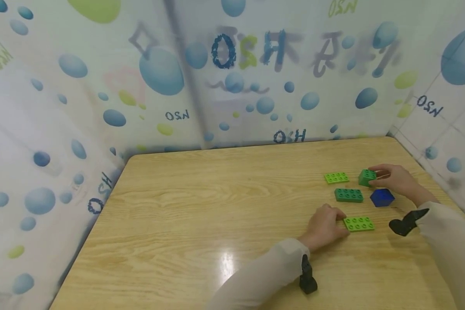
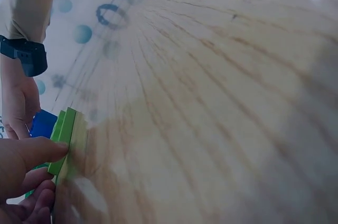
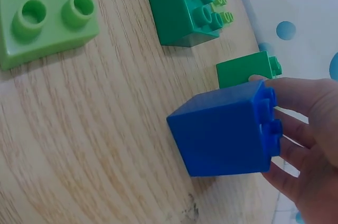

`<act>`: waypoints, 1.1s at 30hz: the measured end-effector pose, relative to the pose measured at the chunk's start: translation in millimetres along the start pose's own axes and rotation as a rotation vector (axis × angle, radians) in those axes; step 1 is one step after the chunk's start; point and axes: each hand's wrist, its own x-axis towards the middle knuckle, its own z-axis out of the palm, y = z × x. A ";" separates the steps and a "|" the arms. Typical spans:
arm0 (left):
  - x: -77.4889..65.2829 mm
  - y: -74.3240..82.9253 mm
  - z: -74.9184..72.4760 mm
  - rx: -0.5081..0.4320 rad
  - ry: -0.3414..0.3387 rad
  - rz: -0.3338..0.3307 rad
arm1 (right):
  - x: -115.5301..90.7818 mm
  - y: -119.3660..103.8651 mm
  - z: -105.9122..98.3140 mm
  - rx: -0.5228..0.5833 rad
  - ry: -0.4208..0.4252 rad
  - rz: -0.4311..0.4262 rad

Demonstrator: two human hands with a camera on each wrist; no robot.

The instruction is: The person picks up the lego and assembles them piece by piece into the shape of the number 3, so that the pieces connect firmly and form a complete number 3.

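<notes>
My left hand (image 1: 325, 226) has its thumb and fingers at the left end of a flat lime-green toy brick (image 1: 358, 224), pinching it low at the table; its thumb (image 2: 50, 149) presses on the brick's side. Farther right, my right hand (image 1: 397, 178) grips a small green brick (image 1: 367, 177) from its right side. A tall blue brick (image 3: 222, 134) stands just in front of that hand, hiding part of the fingers in the right wrist view. Between the hands lies a longer dark green brick (image 1: 348, 195), studs up. Behind it is another flat lime-green brick (image 1: 336, 178).
The bricks are grouped on the right part of a wooden table (image 1: 197, 206). A curtain (image 1: 232, 112) printed with bubbles hangs along its back and left edges, and a tiled wall (image 1: 449, 125) with the same prints borders the right. Black devices (image 1: 308, 275) are strapped at both sleeves.
</notes>
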 end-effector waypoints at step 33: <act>-0.4 3.9 1.7 0.028 0.013 0.004 | -64.0 -48.9 1.3 -0.157 0.074 -0.283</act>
